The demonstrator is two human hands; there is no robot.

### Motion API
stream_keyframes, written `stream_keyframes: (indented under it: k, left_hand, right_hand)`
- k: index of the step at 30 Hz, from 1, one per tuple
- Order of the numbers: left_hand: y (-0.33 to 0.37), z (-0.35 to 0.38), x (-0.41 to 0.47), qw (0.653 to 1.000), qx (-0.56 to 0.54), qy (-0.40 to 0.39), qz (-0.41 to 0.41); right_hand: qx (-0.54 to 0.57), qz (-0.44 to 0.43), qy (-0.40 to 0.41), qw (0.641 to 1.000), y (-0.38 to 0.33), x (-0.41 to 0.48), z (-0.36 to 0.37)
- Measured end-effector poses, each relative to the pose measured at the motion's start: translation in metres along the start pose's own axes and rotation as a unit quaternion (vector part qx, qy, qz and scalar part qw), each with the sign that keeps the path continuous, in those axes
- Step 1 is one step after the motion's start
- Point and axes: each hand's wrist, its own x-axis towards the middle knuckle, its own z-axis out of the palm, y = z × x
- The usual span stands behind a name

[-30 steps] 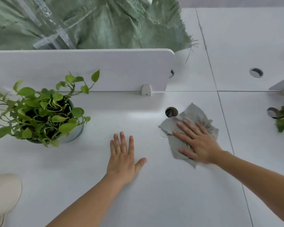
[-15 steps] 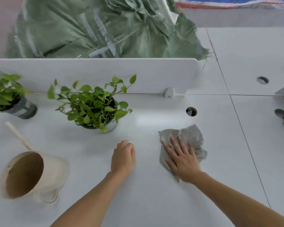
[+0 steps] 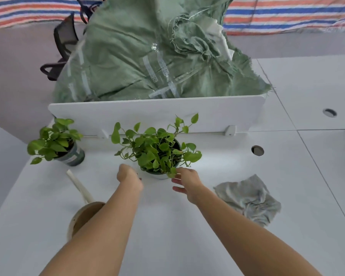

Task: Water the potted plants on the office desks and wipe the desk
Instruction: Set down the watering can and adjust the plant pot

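White desk (image 3: 167, 226), low divider (image 3: 147, 114) behind. The potted plant (image 3: 157, 156) stands between your hands. Your right hand (image 3: 185, 180) is spread wide at its right side. Your left hand (image 3: 127, 176) curls beside its left, and I cannot tell whether it holds anything. Grip low, under the leaves, and keep it level. The pot stands upright with its axis vertical, and its longest vine reaches toward the divider.

Bright, even light; bowed wide-angle edges

Nothing legible is showing: the pale label (image 3: 73, 157) on the far-left plant pot (image 3: 76, 156) and the printed marks on the clear tape (image 3: 162, 73) crossing the green sack (image 3: 124, 56) are blurring beyond reading.
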Motion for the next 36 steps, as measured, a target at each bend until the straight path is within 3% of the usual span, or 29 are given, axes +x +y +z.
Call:
stream_keyframes:
  k: [8,18,32,36]
  left_hand:
    - [0.014,0.013,-0.001,0.997,-0.011,-0.078,0.009]
    - [-0.044,0.038,-0.041,0.979,0.017,-0.200,-0.043]
    - [-0.135,0.135,-0.139,0.957,0.079,-0.274,-0.056]
    - [-0.146,0.136,-0.147,0.945,0.125,-0.302,-0.029]
  right_hand:
    - [0.068,-0.001,0.022,0.997,-0.006,0.007,-0.004]
    - [0.102,-0.006,0.077,0.992,-0.037,0.016,-0.110]
    - [0.018,-0.029,0.105,0.994,-0.122,0.043,-0.255]
    - [0.010,-0.069,0.154,0.986,-0.104,0.045,-0.268]
